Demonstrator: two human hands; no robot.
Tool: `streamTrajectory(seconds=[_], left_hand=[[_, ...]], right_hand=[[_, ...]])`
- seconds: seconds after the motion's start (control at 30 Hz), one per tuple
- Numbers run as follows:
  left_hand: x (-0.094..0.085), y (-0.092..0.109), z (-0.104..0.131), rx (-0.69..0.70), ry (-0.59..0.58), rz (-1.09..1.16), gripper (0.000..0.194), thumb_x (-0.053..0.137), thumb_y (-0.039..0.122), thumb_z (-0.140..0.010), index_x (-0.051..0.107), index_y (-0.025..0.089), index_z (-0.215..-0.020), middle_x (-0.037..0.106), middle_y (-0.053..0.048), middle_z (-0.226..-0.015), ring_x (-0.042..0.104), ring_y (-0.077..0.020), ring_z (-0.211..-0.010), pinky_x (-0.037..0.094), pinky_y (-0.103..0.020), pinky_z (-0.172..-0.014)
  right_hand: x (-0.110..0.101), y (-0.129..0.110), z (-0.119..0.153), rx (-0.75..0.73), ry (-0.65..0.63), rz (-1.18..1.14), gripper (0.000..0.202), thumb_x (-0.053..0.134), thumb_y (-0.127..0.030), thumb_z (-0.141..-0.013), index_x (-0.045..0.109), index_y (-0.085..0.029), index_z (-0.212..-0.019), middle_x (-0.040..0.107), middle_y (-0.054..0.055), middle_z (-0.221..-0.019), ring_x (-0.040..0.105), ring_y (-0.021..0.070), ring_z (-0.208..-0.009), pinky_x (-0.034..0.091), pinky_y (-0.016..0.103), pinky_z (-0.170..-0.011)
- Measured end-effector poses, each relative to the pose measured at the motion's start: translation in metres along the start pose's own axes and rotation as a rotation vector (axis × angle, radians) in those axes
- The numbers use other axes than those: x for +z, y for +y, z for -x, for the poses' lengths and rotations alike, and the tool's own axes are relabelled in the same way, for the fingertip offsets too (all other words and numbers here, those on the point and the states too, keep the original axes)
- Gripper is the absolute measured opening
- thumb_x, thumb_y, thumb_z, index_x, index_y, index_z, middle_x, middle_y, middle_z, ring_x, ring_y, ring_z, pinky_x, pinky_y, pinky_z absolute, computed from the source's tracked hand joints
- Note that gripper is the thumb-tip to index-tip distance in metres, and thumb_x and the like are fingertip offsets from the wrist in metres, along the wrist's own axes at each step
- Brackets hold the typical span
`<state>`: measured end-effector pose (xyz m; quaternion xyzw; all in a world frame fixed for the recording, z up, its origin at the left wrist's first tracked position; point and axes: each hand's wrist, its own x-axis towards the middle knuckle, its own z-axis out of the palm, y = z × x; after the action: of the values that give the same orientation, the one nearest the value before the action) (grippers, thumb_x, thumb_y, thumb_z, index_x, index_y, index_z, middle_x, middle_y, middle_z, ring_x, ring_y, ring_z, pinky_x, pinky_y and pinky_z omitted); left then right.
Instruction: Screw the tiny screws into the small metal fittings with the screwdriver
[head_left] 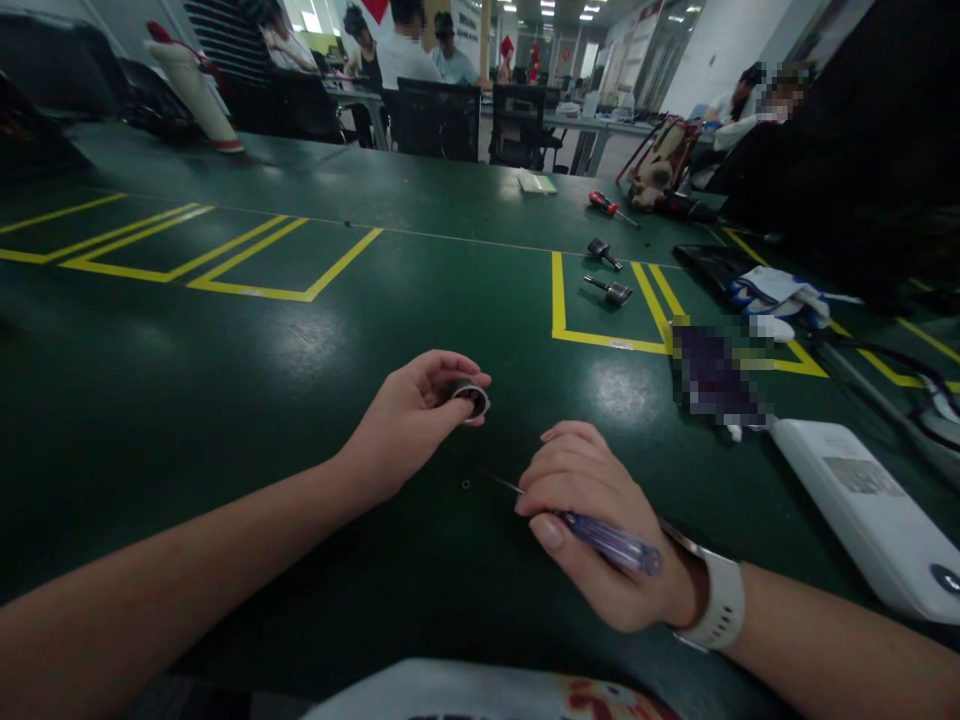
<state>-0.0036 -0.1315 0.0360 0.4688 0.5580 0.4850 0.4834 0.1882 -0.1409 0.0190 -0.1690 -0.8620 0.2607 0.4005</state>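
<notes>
The small metal ring (471,399), pinched in the left hand's (409,420) fingertips just above the bench (225,400), could slip and roll away while the right hand (592,525), clenched around the purple-handled screwdriver (600,538), pokes near a tiny loose screw (466,484).

table (225,400): dark green, marked with yellow taped boxes
screwdriver in right hand (611,543): clear purple handle, thin dark shaft
ring in left hand (471,399): silver metal, dark inside
watch strap (718,605): white
box at right (870,515): white, grey label
far screwdriver (604,204): red and black handle
cloth (776,292): white and blue
</notes>
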Motion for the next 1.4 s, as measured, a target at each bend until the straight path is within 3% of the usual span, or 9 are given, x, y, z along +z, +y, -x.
streamTrajectory(seconds=[0.13, 0.27, 0.5, 0.7, 0.9, 1.13, 1.4], left_hand=[[-0.0012, 0.0011, -0.0009, -0.027, -0.004, 0.046, 0.030, 0.067, 0.014, -0.062, 0.060, 0.014, -0.091, 0.068, -0.004, -0.092, 0.065, -0.0181, -0.085, 0.053, -0.033, -0.080], [-0.0008, 0.0018, -0.0002, -0.055, -0.024, 0.073, 0.030, 0.068, 0.013, -0.062, 0.060, 0.014, -0.091, 0.068, -0.002, -0.083, 0.065, -0.0167, -0.080, 0.051, -0.033, -0.082], [-0.0011, 0.0018, -0.0003, -0.041, -0.019, 0.097, 0.031, 0.069, 0.012, -0.060, 0.060, 0.014, -0.090, 0.068, -0.002, -0.086, 0.065, -0.0168, -0.083, 0.051, -0.031, -0.081], [-0.0031, 0.0009, -0.0012, -0.020, -0.030, 0.143, 0.030, 0.070, 0.012, -0.062, 0.059, 0.015, -0.090, 0.068, -0.003, -0.096, 0.065, -0.0176, -0.087, 0.053, -0.030, -0.077], [-0.0020, 0.0013, 0.0001, -0.027, -0.003, 0.108, 0.028, 0.071, 0.014, -0.062, 0.064, 0.014, -0.089, 0.071, -0.003, -0.085, 0.066, -0.0172, -0.082, 0.052, -0.030, -0.079], [-0.0009, 0.0019, 0.0021, -0.017, -0.015, 0.070, 0.026, 0.070, 0.015, -0.063, 0.069, 0.016, -0.090, 0.073, -0.003, -0.084, 0.067, -0.0167, -0.081, 0.052, -0.030, -0.081], [0.0031, 0.0042, 0.0081, -0.019, -0.059, -0.050, 0.027, 0.068, 0.016, -0.064, 0.070, 0.017, -0.091, 0.073, -0.004, -0.083, 0.068, -0.0185, -0.081, 0.055, -0.030, -0.078]], right_hand=[[0.0006, 0.0003, -0.0035, 0.062, -0.125, -0.076, 0.008, 0.049, -0.014, -0.082, 0.056, -0.016, -0.083, 0.064, 0.003, -0.076, 0.057, 0.0151, -0.075, 0.039, 0.039, -0.085], [0.0029, 0.0017, -0.0037, 0.059, -0.147, -0.081, 0.006, 0.050, -0.014, -0.083, 0.057, -0.015, -0.084, 0.064, 0.004, -0.078, 0.057, 0.0152, -0.076, 0.038, 0.038, -0.084], [0.0051, 0.0018, -0.0039, 0.078, -0.199, -0.043, 0.007, 0.050, -0.015, -0.084, 0.056, -0.015, -0.084, 0.064, 0.005, -0.078, 0.056, 0.0157, -0.077, 0.039, 0.037, -0.080], [0.0010, -0.0021, -0.0020, 0.082, -0.110, 0.001, 0.013, 0.047, -0.014, -0.082, 0.049, -0.016, -0.069, 0.052, 0.002, -0.060, 0.049, 0.0136, -0.060, 0.040, 0.038, -0.074], [0.0039, 0.0002, -0.0003, 0.065, -0.063, 0.005, 0.008, 0.047, -0.016, -0.083, 0.053, -0.017, -0.078, 0.058, 0.003, -0.066, 0.053, 0.0154, -0.065, 0.042, 0.037, -0.071], [0.0007, 0.0016, 0.0018, -0.051, 0.148, 0.135, 0.014, 0.047, -0.014, -0.083, 0.055, -0.019, -0.094, 0.063, 0.005, -0.081, 0.058, 0.0183, -0.078, 0.045, 0.039, -0.077], [0.0040, 0.0045, 0.0006, -0.010, 0.078, 0.225, 0.015, 0.051, -0.012, -0.084, 0.056, -0.018, -0.097, 0.065, 0.007, -0.090, 0.057, 0.0191, -0.088, 0.045, 0.039, -0.082]])
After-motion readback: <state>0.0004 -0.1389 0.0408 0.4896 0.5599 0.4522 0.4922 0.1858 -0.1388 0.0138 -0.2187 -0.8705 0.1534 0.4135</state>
